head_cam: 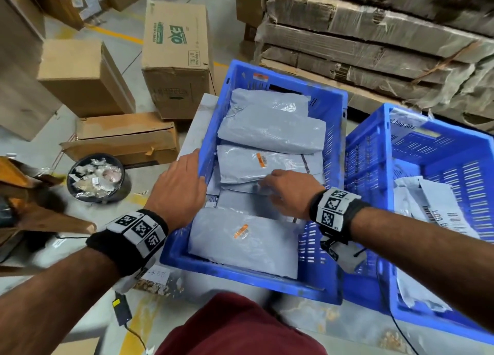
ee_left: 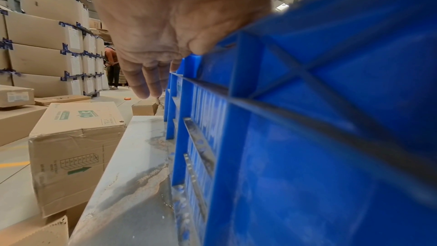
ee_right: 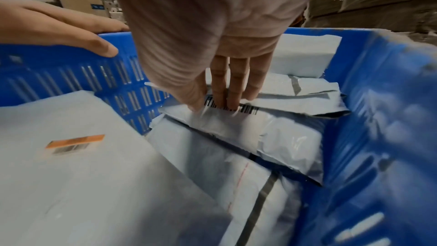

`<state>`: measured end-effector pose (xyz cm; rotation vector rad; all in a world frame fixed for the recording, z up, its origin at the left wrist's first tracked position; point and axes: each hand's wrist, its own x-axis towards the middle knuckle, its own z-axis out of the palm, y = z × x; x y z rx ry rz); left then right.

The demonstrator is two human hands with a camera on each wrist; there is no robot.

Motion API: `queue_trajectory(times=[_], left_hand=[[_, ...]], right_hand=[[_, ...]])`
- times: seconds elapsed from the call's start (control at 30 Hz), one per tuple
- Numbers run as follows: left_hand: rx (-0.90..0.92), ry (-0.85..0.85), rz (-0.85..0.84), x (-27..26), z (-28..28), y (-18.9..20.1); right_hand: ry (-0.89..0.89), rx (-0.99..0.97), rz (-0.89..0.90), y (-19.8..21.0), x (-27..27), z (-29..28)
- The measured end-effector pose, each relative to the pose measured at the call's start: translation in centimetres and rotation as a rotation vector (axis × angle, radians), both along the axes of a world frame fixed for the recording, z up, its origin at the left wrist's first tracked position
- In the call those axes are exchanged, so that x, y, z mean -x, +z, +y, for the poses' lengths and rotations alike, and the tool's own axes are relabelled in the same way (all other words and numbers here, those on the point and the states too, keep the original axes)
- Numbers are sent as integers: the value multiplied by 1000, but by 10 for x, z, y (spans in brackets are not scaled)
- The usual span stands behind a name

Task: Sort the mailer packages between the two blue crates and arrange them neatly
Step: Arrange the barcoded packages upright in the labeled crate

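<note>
Two blue crates stand side by side on a grey table (head_cam: 191, 130). The left crate (head_cam: 240, 277) holds several grey mailer packages (head_cam: 270, 130) lying flat and overlapping. The right crate (head_cam: 374, 146) holds a few white-grey mailers (head_cam: 433, 202). My left hand (head_cam: 181, 180) holds the left crate's left rim (ee_left: 307, 137), thumb inside (ee_right: 101, 48), fingers (ee_left: 141, 85) down the outside. My right hand (head_cam: 280, 191) is inside that crate, straight fingertips (ee_right: 224, 102) pressing the barcoded edge of a middle mailer (ee_right: 248, 124). A larger mailer with an orange label (ee_right: 82, 175) lies nearest me.
Cardboard boxes, one marked EXO (head_cam: 176, 57), stand on the floor left of the table. A black bucket of scraps (head_cam: 96, 178) sits below my left arm. Flattened cardboard stacks (head_cam: 374, 33) rise behind the crates. A person (ee_left: 112, 66) stands far off by stacked cartons.
</note>
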<state>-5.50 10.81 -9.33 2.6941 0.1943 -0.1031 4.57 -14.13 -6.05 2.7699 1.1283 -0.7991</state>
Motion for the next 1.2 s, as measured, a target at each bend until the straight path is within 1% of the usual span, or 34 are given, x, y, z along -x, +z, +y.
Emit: queue_trajectory(times=[0.07, 0.17, 0.27, 0.37, 0.43, 0.57, 0.7, 0.8, 0.93, 1.1, 1.2], left_hand=[[-1, -3, -1, 0, 0, 0], [5, -7, 1, -1, 1, -2], [8, -8, -2, 0, 1, -2], [2, -10, -1, 1, 1, -1], [1, -11, 0, 1, 1, -2], [10, -7, 3, 1, 1, -2], [5, -17, 1, 2, 0, -1], [-1, -26, 3, 2, 1, -1], [-5, -29, -5, 2, 1, -1], [-19, -22, -13, 2, 0, 0], [-26, -26, -13, 3, 0, 0]], right_hand=[[-30, 37, -37, -5, -6, 1], [-105, -45, -84, -2, -12, 6], [-176, -157, -43, 0, -21, 9], [-183, -101, -15, -8, -28, 10], [-140, -19, -16, -14, -29, 10], [1, 193, -95, -23, -25, 13], [115, 301, -177, -30, -20, 18], [198, 333, -157, -31, -14, 24], [171, 321, -66, -34, -6, 28], [224, 430, -125, -47, 3, 23], [230, 423, -145, -45, 4, 24]])
